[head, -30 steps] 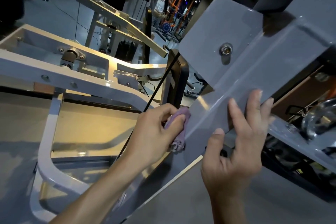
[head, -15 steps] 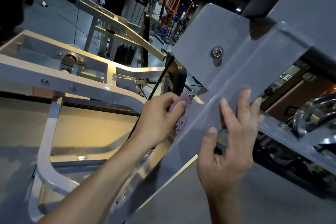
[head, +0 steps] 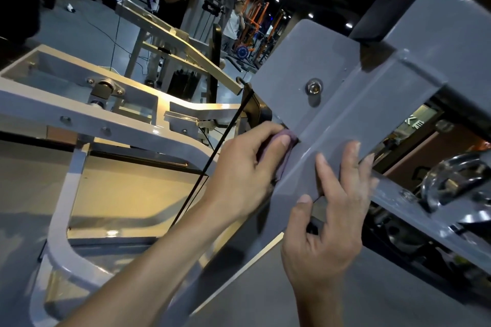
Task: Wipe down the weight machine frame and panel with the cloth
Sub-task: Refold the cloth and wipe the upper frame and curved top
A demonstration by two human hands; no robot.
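Pressing against the grey panel's (head: 332, 125) left edge below its bolt (head: 313, 87), the purple cloth (head: 283, 152) sat bunched in the left hand's (head: 247, 170) curled grip. The right hand (head: 329, 220) lay spread, fingertips touching the panel's lower edge.

The cloth (head: 276, 141) is a small purplish rag, bunched up and mostly hidden, pressed against the left edge of the grey panel (head: 313, 119) where it meets the slanted beam. The panel is a flat, glossy grey metal plate with rounded corners and one silver bolt (head: 313, 87) near its middle. It is fixed to the grey frame (head: 414, 93), a box-section beam running diagonally from the near left up to the far right.
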